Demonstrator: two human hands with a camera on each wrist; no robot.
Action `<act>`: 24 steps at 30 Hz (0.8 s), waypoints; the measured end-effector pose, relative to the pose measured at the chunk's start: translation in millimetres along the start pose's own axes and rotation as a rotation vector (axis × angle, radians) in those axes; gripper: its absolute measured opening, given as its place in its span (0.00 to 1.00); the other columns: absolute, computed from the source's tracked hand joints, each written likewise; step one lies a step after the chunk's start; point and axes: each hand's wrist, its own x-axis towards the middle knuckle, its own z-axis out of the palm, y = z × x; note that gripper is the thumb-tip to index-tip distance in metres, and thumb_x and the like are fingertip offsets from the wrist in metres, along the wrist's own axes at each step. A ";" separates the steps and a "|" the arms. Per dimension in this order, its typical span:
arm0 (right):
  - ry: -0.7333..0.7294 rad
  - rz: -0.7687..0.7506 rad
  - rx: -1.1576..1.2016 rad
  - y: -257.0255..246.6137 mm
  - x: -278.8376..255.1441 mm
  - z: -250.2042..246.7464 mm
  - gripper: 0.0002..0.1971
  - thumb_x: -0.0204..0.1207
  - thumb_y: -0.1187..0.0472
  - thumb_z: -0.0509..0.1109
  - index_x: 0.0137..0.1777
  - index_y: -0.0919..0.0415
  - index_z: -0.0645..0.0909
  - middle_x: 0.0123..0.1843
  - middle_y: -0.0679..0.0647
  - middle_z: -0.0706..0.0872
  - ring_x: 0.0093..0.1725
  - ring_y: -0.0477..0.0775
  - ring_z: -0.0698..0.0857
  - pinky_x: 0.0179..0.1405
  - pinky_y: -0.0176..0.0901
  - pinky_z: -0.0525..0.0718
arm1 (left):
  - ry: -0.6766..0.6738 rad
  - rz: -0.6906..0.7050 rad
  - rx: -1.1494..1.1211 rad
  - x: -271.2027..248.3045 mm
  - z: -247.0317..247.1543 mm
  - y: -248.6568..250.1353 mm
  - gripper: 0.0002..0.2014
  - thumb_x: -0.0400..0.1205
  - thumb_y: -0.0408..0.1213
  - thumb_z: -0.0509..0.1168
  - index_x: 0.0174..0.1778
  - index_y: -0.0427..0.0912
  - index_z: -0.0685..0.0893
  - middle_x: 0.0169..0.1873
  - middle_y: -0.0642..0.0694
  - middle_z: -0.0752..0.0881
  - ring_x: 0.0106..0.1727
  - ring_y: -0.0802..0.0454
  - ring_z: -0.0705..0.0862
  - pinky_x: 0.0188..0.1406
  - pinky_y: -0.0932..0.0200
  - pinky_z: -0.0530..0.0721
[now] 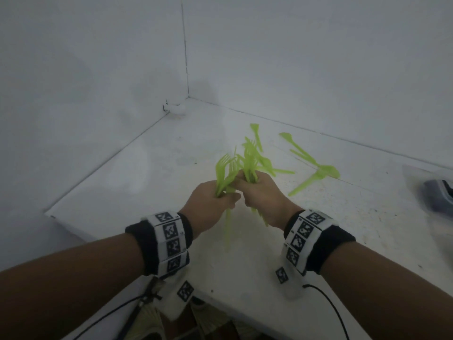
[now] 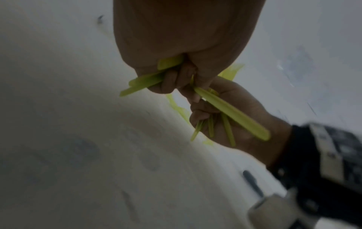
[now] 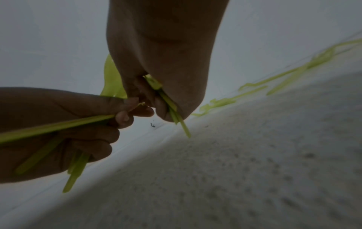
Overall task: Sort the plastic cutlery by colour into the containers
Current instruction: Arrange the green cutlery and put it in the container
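You held lime-green plastic cutlery in two bunches above the white table [image 1: 171, 148]: your left hand [image 1: 208, 204] was curled round a bunch of forks [image 1: 226, 168] with the tines fanned upward, and your right hand [image 1: 259, 195], knuckle to knuckle beside it, was curled round a second bunch [image 1: 252, 155] of mixed pieces, their handles sticking out below both fists. The wrist views showed the same closed grips from underneath, fingers wrapped tight on the green handles. Beyond your right hand and further to its right, several loose green pieces [image 1: 316, 168] lay scattered on the tabletop, apart from either fist. Well off to the right, at the picture's edge, a dark container [image 1: 438, 195] sat partly in view; its contents could not be made out. By the look of it, the gathering of the green was well along but unfinished: nothing in hand had yet reached a container, and the scattered pieces remained to be collected.
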 end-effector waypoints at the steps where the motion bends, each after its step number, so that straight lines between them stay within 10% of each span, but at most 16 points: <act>1: -0.012 -0.003 -0.011 1.0 -1.1 -1.8 0.09 0.82 0.62 0.72 0.39 0.58 0.84 0.30 0.56 0.83 0.29 0.45 0.76 0.26 0.37 0.67 | 0.005 0.013 -0.034 -1.3 3.0 2.7 0.07 0.83 0.36 0.72 0.39 0.41 0.89 0.36 0.45 0.91 0.35 0.60 0.86 0.37 0.70 0.79; 4: -0.035 0.032 -0.007 2.1 -4.5 -8.5 0.09 0.83 0.58 0.70 0.42 0.58 0.85 0.35 0.62 0.85 0.29 0.47 0.75 0.26 0.40 0.65 | -0.016 0.061 -0.089 0.9 6.6 6.3 0.02 0.83 0.35 0.72 0.46 0.42 0.89 0.35 0.43 0.91 0.37 0.60 0.88 0.38 0.72 0.80; 9: 0.164 0.109 0.102 2.5 2.3 -17.3 0.05 0.80 0.64 0.74 0.50 0.68 0.85 0.29 0.50 0.79 0.26 0.48 0.68 0.23 0.39 0.67 | -0.036 0.049 0.059 2.6 3.5 2.6 0.24 0.77 0.46 0.80 0.57 0.44 0.73 0.42 0.52 0.89 0.37 0.58 0.84 0.38 0.59 0.78; 13: 0.361 0.159 0.252 -1.6 2.9 -28.2 0.05 0.80 0.62 0.76 0.48 0.62 0.83 0.29 0.45 0.83 0.21 0.44 0.68 0.24 0.40 0.69 | -0.015 0.217 0.270 8.3 4.7 3.8 0.12 0.83 0.43 0.72 0.58 0.43 0.81 0.46 0.54 0.90 0.48 0.58 0.87 0.49 0.54 0.83; 18: 0.459 0.224 0.364 -2.9 -9.2 -40.5 0.20 0.81 0.41 0.74 0.58 0.59 0.87 0.53 0.55 0.86 0.27 0.48 0.68 0.28 0.42 0.72 | -0.023 0.074 -0.050 12.1 16.7 28.1 0.05 0.85 0.37 0.69 0.47 0.43 0.89 0.41 0.52 0.94 0.29 0.65 0.79 0.37 0.59 0.74; 24: 0.464 0.139 0.372 5.4 -31.7 -60.7 0.06 0.84 0.55 0.74 0.50 0.57 0.89 0.43 0.51 0.85 0.27 0.47 0.68 0.27 0.42 0.69 | -0.154 0.093 -0.105 4.6 52.9 47.2 0.04 0.87 0.36 0.66 0.57 0.43 0.83 0.47 0.47 0.92 0.35 0.58 0.82 0.36 0.60 0.78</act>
